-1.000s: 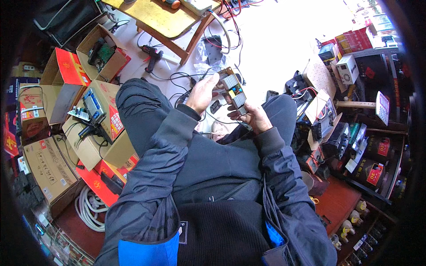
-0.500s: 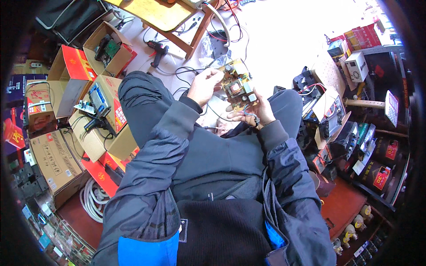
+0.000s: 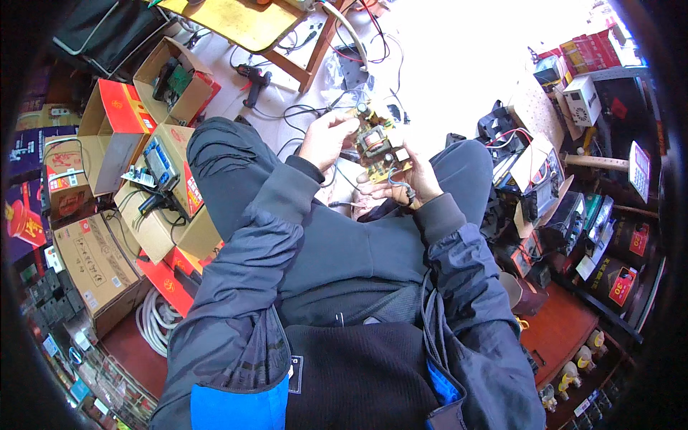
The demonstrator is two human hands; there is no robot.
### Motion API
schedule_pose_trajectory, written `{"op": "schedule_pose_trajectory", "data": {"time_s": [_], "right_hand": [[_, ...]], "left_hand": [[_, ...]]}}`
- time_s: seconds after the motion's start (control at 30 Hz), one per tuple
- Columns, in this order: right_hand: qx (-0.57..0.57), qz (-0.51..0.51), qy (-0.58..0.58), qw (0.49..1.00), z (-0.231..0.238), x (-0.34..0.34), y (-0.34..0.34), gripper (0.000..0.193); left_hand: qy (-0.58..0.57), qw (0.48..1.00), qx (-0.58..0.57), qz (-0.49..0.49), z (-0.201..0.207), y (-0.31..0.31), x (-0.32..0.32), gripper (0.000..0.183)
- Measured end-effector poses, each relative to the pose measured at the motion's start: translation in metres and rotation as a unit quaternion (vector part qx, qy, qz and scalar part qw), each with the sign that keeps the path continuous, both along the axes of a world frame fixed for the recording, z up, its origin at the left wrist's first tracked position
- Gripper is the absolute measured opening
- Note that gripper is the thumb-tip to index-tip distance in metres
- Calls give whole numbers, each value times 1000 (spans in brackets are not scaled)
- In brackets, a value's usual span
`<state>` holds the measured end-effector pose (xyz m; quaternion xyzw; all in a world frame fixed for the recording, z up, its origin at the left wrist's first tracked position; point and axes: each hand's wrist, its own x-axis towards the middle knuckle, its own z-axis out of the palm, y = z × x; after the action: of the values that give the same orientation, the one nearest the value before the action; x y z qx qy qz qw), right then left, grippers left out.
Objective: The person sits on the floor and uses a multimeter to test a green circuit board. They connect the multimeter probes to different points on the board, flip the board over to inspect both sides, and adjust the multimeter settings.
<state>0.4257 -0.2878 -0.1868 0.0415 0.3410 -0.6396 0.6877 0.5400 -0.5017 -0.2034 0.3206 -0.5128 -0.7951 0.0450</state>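
Between my hands, above my lap, is a yellowish-brown circuit board (image 3: 374,143) with a transformer and other parts on it. My left hand (image 3: 327,141) pinches the board's upper left edge, fingers closed. My right hand (image 3: 421,179) grips its lower right side, with the thumb near the edge and the fingers partly hidden beneath. A grey cable (image 3: 401,183) leaves the board's lower end beside my right fingers. The board is held tilted, its component side facing me.
Left of my knee are open cardboard boxes (image 3: 100,261) and a blue-framed device (image 3: 161,163). A power drill (image 3: 254,84) lies on the floor near a yellow-topped wooden table (image 3: 236,25). At my right stand electronics, a hammer (image 3: 595,162) and a white box (image 3: 582,100). Loose cables cross the floor.
The circuit board has turned and tilted slightly in my hands, and its upper end has shifted a little left. Both hands keep hold of it.
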Motion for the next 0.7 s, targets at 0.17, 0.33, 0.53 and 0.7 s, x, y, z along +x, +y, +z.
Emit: {"op": "schedule_pose_trajectory", "data": {"time_s": [0.17, 0.33, 0.53, 0.7], "right_hand": [[-19, -10, -66, 998, -12, -1, 0, 83], [-15, -13, -53, 998, -13, -1, -2, 91], [-26, -17, -87, 996, -16, -2, 1, 89], [-73, -51, -100, 991, -23, -2, 0, 85]], "left_hand": [[4, 1000, 0, -5, 3, 2, 0, 27], [3, 1000, 3, -4, 5, 3, -2, 28], [-12, 1000, -12, -23, 5, 2, -2, 32], [28, 999, -11, 16, 4, 6, -4, 31]]}}
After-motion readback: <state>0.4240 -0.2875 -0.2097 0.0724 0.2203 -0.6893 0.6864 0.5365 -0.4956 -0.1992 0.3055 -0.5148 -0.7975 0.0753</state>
